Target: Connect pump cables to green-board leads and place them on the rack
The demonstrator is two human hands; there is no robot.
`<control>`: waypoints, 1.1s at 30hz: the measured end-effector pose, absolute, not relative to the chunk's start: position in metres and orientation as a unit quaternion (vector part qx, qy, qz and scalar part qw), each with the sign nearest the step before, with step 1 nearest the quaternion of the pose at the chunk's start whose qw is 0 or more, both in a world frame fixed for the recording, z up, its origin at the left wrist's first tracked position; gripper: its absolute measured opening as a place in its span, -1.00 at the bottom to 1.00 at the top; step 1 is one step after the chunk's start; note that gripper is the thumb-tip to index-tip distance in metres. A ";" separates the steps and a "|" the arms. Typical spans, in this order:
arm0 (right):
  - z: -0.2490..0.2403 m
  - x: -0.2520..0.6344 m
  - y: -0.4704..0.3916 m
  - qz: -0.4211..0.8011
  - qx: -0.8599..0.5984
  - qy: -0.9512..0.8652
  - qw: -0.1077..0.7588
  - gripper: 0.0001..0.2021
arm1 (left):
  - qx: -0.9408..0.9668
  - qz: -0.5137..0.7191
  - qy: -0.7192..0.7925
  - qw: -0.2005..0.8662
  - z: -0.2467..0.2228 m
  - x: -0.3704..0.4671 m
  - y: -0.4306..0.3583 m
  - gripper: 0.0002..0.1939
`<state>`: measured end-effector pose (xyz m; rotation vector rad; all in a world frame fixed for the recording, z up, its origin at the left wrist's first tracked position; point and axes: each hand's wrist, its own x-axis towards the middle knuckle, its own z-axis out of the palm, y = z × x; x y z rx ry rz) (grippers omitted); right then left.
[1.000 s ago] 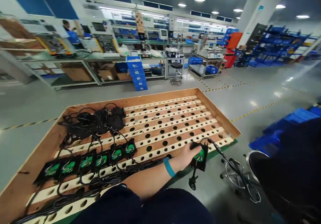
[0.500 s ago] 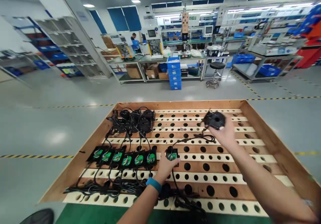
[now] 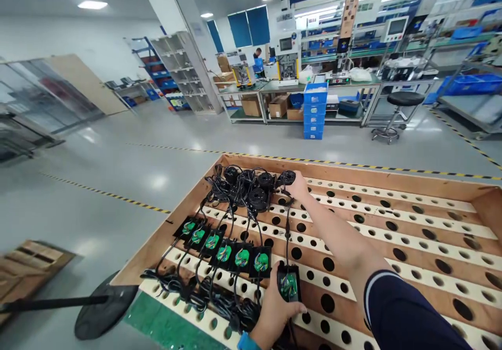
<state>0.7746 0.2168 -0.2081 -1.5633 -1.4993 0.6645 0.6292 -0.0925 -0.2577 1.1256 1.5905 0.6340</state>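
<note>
Our left hand (image 3: 274, 305) has the open black box (image 3: 289, 285) gripped by its sides, fingers on the left side and thumb across the near edge, green board facing up. Our right hand (image 3: 298, 185) reaches to the far side, closed around a round black unit (image 3: 288, 178); part of the grip is hidden behind the hand. A black cable (image 3: 287, 227) runs between the box and the round unit. The box is over the slats near the close side of the wooden tray (image 3: 353, 173), just right of a row of six matching boxes (image 3: 223, 255) with green boards up. The round unit is at the right end of a pile of round black units (image 3: 243, 185) and tangled leads in the far left part of the tray; can't tell if it touches them or the slats. Coiled cables (image 3: 207, 292) lie along the near side, below the row. We've got a blue band (image 3: 248, 341) on the left wrist and a dark sleeve (image 3: 403, 308) with a white stripe on the right arm. Past the tray: stacked blue bins (image 3: 314, 109), a black stool (image 3: 405, 99), and a person (image 3: 257, 53) at the far benches.
</note>
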 end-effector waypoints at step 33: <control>-0.294 0.699 -0.312 0.275 -0.765 -0.540 0.218 -0.54 | 0.846 0.038 0.464 0.260 -0.243 0.593 -0.090 -0.19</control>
